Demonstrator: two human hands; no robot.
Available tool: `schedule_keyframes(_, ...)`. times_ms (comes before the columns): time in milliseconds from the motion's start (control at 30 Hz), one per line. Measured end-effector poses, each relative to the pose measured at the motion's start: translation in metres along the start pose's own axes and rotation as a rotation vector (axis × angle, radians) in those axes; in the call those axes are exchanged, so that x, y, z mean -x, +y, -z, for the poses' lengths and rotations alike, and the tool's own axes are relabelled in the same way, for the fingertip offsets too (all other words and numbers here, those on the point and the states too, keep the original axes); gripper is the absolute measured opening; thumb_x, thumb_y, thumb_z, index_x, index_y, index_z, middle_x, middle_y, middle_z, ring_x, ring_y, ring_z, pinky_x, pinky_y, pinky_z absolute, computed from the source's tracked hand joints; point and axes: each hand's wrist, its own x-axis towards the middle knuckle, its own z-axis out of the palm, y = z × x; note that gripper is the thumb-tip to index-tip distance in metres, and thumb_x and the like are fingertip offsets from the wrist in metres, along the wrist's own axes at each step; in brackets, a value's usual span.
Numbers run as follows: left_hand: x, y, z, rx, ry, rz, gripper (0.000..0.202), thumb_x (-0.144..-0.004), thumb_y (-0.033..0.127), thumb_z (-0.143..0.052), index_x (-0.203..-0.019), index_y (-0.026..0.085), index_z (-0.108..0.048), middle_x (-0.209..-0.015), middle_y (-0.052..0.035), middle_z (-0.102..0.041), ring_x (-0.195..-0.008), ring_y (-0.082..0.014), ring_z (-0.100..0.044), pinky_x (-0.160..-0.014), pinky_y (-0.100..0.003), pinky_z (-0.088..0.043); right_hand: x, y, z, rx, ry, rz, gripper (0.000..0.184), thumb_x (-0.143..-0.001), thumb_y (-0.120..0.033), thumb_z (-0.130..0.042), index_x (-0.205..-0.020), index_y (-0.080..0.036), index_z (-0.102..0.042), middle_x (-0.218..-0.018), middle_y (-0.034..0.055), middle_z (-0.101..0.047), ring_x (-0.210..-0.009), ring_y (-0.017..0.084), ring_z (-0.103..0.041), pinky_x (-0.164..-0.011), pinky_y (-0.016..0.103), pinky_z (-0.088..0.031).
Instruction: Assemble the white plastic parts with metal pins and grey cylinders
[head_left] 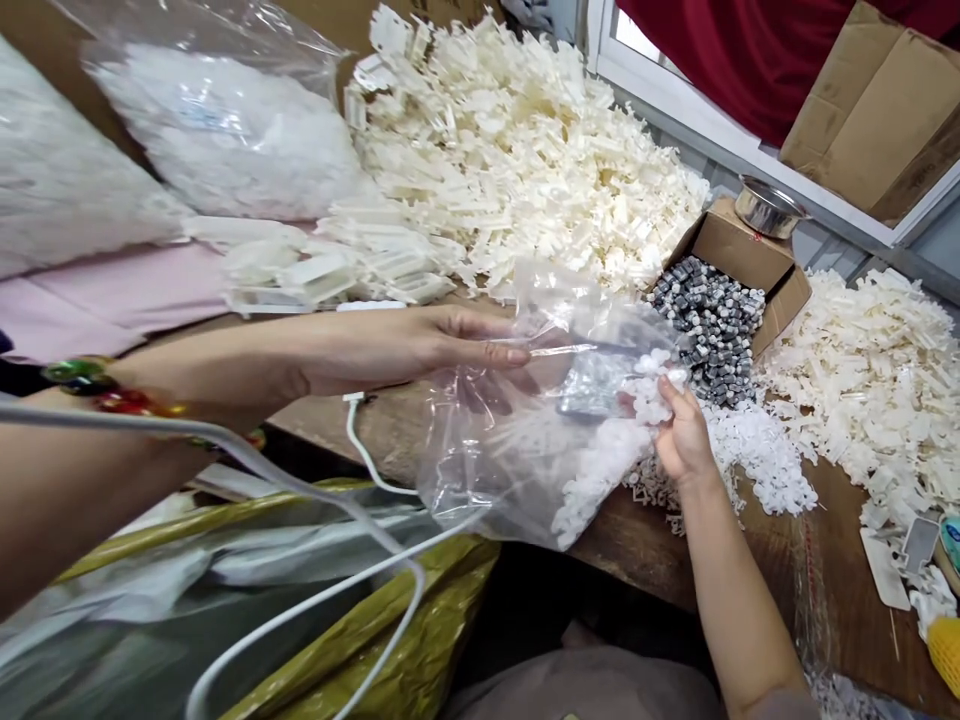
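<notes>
A clear plastic bag hangs between my two hands over the wooden table edge, with small white plastic pieces gathered in its right-hand corner. My left hand reaches in from the left and grips the bag's upper edge, thumb on the near side and fingers blurred behind the film. At the bag's right side, my right hand is closed round a clump of the same white pieces. Whether that clump is inside the bag or at its mouth, I cannot tell. More loose white pieces lie just right of this hand.
Behind the bag, a cardboard box lies with grey-and-white small parts spilling out, a metal bowl on top. Cream plastic parts are heaped at the back. A white cable loops across the lower left.
</notes>
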Motion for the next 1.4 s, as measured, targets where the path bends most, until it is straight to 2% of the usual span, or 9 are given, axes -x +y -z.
schedule_keyframes(100,0.002,0.015,0.005,0.101,-0.236,0.047,0.031,-0.08,0.02,-0.057,-0.11,0.024,-0.064,-0.088,-0.0006,-0.072,-0.08,-0.0185,-0.066,-0.073,-0.03,-0.049,-0.009,-0.039,-0.016,0.11,-0.061,0.069,0.029,-0.074,-0.029,-0.064,-0.101,-0.024,-0.054,-0.094,-0.0008,-0.068,-0.08,0.015,-0.066,-0.08,0.035,-0.055)
schedule_keyframes(333,-0.01,0.037,-0.004,0.503,-0.23,-0.245,0.038,-0.088,0.016,-0.047,-0.126,0.021,-0.052,-0.104,-0.0102,-0.069,-0.088,-0.0214,-0.067,-0.081,-0.037,-0.05,-0.045,-0.126,-0.047,0.422,-0.236,0.259,0.025,-0.071,-0.029,-0.068,-0.093,-0.023,-0.059,-0.087,-0.0016,-0.068,-0.077,0.015,-0.066,-0.076,0.033,-0.056)
schedule_keyframes(600,-0.042,0.034,-0.036,0.933,-0.38,-0.353,0.041,-0.089,0.013,-0.043,-0.129,0.021,-0.046,-0.113,-0.0141,-0.063,-0.091,-0.0211,-0.066,-0.082,-0.038,-0.052,-0.085,-0.18,-0.051,0.713,-0.31,0.248,0.034,-0.072,-0.049,-0.066,-0.093,-0.022,-0.062,-0.085,0.0021,-0.069,-0.079,0.019,-0.066,-0.071,0.035,-0.054)
schedule_keyframes(733,-0.052,0.033,-0.047,1.004,-0.428,-0.392,0.043,-0.088,0.013,-0.044,-0.13,0.023,-0.044,-0.113,-0.0119,-0.063,-0.092,-0.0208,-0.065,-0.087,-0.043,-0.049,-0.093,-0.187,-0.052,0.736,-0.272,0.298,0.042,-0.078,-0.057,-0.054,-0.1,-0.023,-0.061,-0.092,0.0047,-0.069,-0.084,0.021,-0.066,-0.07,0.037,-0.054)
schedule_keyframes(867,-0.057,0.031,-0.048,0.838,-0.473,-0.415,0.053,-0.083,0.014,-0.055,-0.133,0.025,-0.042,-0.122,-0.0125,-0.059,-0.094,-0.0211,-0.064,-0.09,-0.044,-0.046,-0.089,-0.191,-0.053,0.822,-0.241,0.419,0.041,-0.082,-0.053,-0.05,-0.108,-0.023,-0.058,-0.094,0.0043,-0.068,-0.081,0.019,-0.065,-0.069,0.036,-0.053)
schedule_keyframes(1100,-0.04,0.028,-0.033,0.278,-0.2,-0.65,0.041,-0.085,0.037,-0.052,-0.123,0.021,-0.056,-0.124,-0.0121,-0.058,-0.106,-0.0224,-0.056,-0.087,-0.033,-0.046,-0.083,-0.198,-0.06,1.089,-0.191,0.689,0.04,-0.08,-0.049,-0.056,-0.1,-0.016,-0.066,-0.092,0.0089,-0.068,-0.074,0.016,-0.063,-0.07,0.032,-0.049)
schedule_keyframes(1167,-0.033,0.027,-0.023,0.217,-0.181,-0.634,0.043,-0.087,0.041,-0.046,-0.125,0.021,-0.055,-0.123,-0.013,-0.059,-0.102,-0.0225,-0.058,-0.083,-0.032,-0.048,-0.09,-0.191,-0.065,1.129,-0.167,0.772,0.04,-0.08,-0.049,-0.055,-0.097,-0.015,-0.067,-0.091,0.0101,-0.068,-0.073,0.015,-0.062,-0.071,0.031,-0.047)
schedule_keyframes(1267,-0.027,0.023,0.001,0.248,-0.12,-0.517,0.049,-0.088,0.049,-0.04,-0.128,0.023,-0.05,-0.119,-0.0149,-0.06,-0.085,-0.0213,-0.065,-0.075,-0.034,-0.052,-0.098,-0.175,-0.073,1.084,-0.198,0.732,0.044,-0.081,-0.051,-0.052,-0.102,-0.014,-0.065,-0.095,0.0124,-0.066,-0.068,0.014,-0.062,-0.066,0.03,-0.048)
schedule_keyframes(1400,-0.029,0.011,0.056,0.344,0.097,-0.407,0.046,-0.089,0.048,-0.039,-0.123,0.019,-0.051,-0.111,-0.0168,-0.063,-0.08,-0.0223,-0.066,-0.073,-0.037,-0.053,-0.094,-0.153,-0.068,1.052,-0.194,0.645,0.049,-0.081,-0.055,-0.051,-0.112,-0.018,-0.06,-0.102,0.0118,-0.064,-0.071,0.015,-0.064,-0.066,0.029,-0.051)
